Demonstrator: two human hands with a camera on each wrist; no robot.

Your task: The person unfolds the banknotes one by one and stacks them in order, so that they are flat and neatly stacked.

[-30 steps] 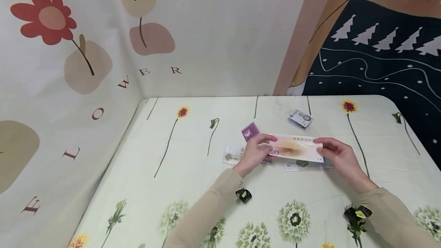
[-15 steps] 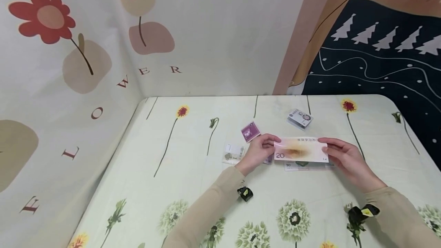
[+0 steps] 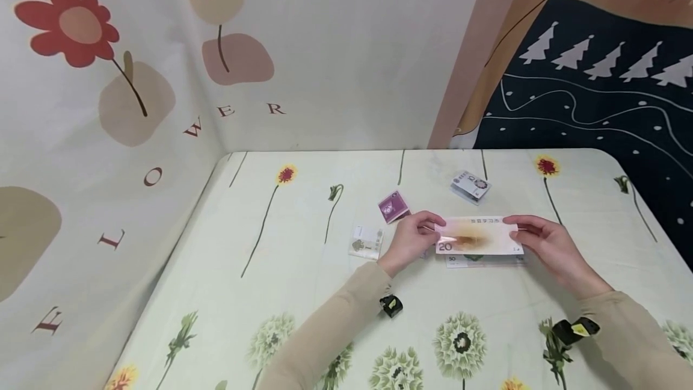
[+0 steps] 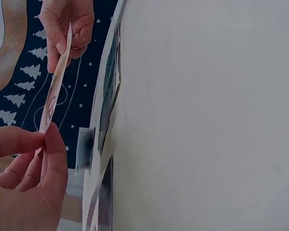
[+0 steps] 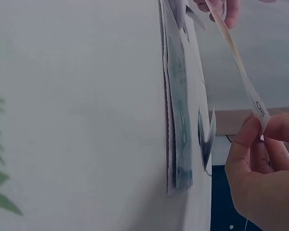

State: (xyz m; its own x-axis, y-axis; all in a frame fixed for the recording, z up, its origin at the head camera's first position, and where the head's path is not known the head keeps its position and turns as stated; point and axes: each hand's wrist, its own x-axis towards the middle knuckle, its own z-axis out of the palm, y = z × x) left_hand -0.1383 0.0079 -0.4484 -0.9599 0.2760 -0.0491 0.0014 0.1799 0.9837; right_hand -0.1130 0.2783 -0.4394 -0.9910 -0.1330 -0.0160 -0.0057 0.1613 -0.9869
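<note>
A 20 banknote (image 3: 479,236), pale with an orange-brown patch, is stretched level between my two hands above the table. My left hand (image 3: 411,241) pinches its left end between thumb and fingers, as the left wrist view shows too. At the other end, my right hand (image 3: 554,251) pinches the note the same way. Beneath it, partly covered, lie flat banknotes (image 3: 457,262) with a 50 on the visible edge; the right wrist view shows stacked edges (image 5: 179,120). Beside my left hand lies a pale banknote (image 3: 366,243), partly hidden by that hand.
A folded purple banknote (image 3: 393,206) lies behind my left hand. Farther back, a folded grey banknote (image 3: 471,186) stands partly sprung up. A flower-print cloth (image 3: 303,294) covers the table, with printed curtains (image 3: 346,53) behind and at the left.
Both hands have shifted a little to the right with the 20 banknote, which is now straighter and more level. The other notes stay where they were.
</note>
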